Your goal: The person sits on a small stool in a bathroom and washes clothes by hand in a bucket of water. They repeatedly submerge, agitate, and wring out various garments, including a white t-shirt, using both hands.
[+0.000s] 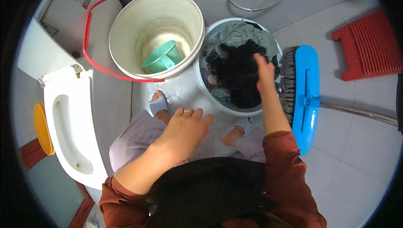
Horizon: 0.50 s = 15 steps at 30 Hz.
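Observation:
A pale round basin (pixel 211 101) stands on the floor in front of me, holding sudsy water and wet laundry. My right hand (pixel 266 72) is at the right side of a bunched black cloth (pixel 241 70) in it, touching the cloth. Part of its fingers is hidden, so whether they grip it cannot be made out. Behind the black cloth lies a grey-green cloth (pixel 252 37), partly under water. My left hand (pixel 185 130), slightly blurred and with a ring on one finger, hovers above the floor between my knees. It is empty, with its fingers apart.
Left of the basin is a white bucket (pixel 126 55) with a red handle (pixel 86 36) and a green plastic scoop (pixel 162 58) inside. A blue broom head (pixel 305 96) adjoins the basin's right side. Beyond lies a red dustpan (pixel 371 47). A metal shower hose (pixel 242 6) hangs behind.

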Motion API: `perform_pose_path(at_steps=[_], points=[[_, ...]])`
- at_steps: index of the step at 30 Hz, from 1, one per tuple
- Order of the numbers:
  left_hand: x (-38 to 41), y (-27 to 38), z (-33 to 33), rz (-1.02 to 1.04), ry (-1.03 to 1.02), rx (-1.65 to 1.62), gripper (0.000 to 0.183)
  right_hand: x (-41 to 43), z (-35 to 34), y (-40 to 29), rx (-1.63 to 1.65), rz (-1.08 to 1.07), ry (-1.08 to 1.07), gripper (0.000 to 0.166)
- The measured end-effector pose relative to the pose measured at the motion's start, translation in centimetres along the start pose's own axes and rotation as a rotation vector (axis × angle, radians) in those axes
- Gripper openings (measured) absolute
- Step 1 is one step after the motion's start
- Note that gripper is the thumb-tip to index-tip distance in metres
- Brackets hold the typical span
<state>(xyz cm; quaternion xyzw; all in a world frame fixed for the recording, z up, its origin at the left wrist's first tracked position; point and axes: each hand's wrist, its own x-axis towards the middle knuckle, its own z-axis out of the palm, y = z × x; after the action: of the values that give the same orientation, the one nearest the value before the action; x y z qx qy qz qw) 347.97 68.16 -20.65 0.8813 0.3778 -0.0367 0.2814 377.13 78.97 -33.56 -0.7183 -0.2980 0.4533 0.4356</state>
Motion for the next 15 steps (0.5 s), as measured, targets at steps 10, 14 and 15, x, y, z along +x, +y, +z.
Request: perform_pose_path(at_steps=[10,14,15], points=[[0.4,-2.5,-1.2,-0.032,-0.119,-0.361,0.043,3.9,13.9,14.0,-1.421,-0.375,-0.25,0.062],[2.1,-4.1,-1.2,-0.123,-0.153,-0.289,0.044,12.0,15.5,17.5,-1.299,-0.197,-0.33,0.049],[2.4,-4.5,-1.2,-0.122,-0.165,-0.285,0.044,14.3,15.0,18.5,-1.301,-0.232,-0.378,0.048]])
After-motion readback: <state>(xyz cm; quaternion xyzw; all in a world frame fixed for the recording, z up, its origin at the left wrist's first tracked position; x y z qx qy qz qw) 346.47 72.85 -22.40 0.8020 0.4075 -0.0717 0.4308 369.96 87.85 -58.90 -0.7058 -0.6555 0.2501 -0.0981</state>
